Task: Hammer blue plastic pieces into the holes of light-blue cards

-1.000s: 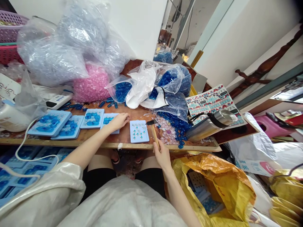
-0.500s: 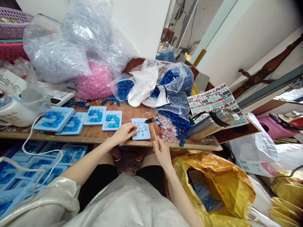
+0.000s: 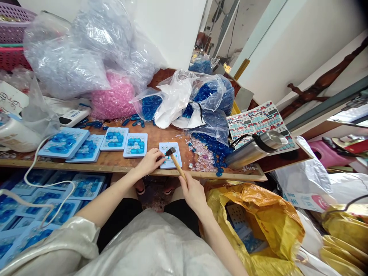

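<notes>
My right hand (image 3: 193, 193) is shut around the wooden handle of a small hammer (image 3: 174, 163) at the table's front edge. The hammer's dark metal head sits just above a pale blue plastic board (image 3: 171, 165) with small pegs and pieces on it. My left hand (image 3: 148, 162) lies close to the hammer head, its fingertips holding the board's left edge. A row of blue-filled boards (image 3: 115, 139) lies to the left of that hand.
Loose pink and clear beads (image 3: 203, 158) and blue pieces lie to the right on the wooden table (image 3: 155, 136). Bulging plastic bags of blue, pink and clear pieces stand behind. A steel flask (image 3: 255, 150) lies at right; a yellow sack (image 3: 253, 218) sits below, and stacked boards lie below left.
The hammer has swung left and its head is now over the pale blue board. My left hand has stayed at the board's edge after moving there from the neighbouring board.
</notes>
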### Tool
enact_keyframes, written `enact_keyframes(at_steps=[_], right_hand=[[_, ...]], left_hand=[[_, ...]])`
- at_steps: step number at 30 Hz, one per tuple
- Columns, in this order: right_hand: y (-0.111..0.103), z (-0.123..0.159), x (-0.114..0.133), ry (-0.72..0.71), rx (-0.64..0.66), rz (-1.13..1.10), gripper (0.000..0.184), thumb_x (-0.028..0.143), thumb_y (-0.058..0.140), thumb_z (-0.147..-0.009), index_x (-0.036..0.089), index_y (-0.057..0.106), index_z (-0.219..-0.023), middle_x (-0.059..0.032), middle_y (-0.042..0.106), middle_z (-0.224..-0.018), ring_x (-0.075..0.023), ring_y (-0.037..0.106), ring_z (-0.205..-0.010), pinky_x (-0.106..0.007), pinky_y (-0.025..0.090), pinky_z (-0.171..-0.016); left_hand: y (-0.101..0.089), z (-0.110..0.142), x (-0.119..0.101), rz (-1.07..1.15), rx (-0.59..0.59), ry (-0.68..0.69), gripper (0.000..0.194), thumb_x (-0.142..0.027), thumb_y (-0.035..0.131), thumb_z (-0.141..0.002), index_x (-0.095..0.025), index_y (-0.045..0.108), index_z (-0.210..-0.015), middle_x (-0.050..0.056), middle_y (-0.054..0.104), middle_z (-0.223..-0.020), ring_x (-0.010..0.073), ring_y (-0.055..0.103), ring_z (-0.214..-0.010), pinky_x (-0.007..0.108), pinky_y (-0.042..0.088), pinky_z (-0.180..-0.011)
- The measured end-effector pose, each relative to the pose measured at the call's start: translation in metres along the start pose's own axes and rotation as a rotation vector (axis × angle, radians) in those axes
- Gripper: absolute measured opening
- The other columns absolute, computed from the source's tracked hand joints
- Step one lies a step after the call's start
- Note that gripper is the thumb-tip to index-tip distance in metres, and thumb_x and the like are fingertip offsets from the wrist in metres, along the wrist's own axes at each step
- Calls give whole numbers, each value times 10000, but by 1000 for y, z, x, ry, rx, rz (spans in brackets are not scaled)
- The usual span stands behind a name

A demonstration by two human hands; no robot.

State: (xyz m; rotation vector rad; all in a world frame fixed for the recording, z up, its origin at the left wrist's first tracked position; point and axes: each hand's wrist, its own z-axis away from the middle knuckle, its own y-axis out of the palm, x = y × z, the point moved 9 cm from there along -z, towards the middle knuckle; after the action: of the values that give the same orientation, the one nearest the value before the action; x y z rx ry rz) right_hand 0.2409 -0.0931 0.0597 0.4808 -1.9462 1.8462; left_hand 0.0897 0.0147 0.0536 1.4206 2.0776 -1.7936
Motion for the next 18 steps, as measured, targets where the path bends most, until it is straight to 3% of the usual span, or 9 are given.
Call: enact_keyframes(at_steps=[4,7,11,15,18], right_hand=[[-20,5,-6,-25,-75,-107,366,400,344,-894,234,537,-1157,-38,650,-926,-186,606,-812,-250,413,-698],[-39,14,-29,46,-168,-216,392,417,370,-878,186,547,-1141,-49,645,-889,-163,592,-755,-240,418,-691],[-53,30,-63,167,-259,-311,404,448,360,-879,150,553,-1073,-25,596,-714,-129,527,-604,-219,398,-600],[-56,42,-81,219,-301,-353,391,451,360,-881,144,546,-1038,1,542,-633,-120,483,-553,-219,382,-575],[-56,46,-89,228,-304,-367,373,441,364,-882,152,542,-1037,12,528,-618,-118,473,-549,-219,378,-579]], left_hand=[[-9,2,-11,-22,-65,0,226,-318,473,-843,-161,592,-954,62,535,-904,165,492,-899,306,414,-833],[-5,-7,-41,-50,-109,99,243,-279,445,-855,-154,568,-1024,76,535,-968,174,472,-948,320,401,-872],[45,-35,-92,-65,87,341,265,-143,380,-845,-165,579,-1018,78,562,-1008,166,488,-968,307,406,-875],[93,-66,-108,-197,260,328,231,-199,419,-837,-158,614,-955,90,588,-918,194,547,-874,321,442,-781],[115,-75,-117,-283,357,368,221,-138,417,-813,-135,624,-889,98,584,-915,202,563,-845,309,444,-739]])
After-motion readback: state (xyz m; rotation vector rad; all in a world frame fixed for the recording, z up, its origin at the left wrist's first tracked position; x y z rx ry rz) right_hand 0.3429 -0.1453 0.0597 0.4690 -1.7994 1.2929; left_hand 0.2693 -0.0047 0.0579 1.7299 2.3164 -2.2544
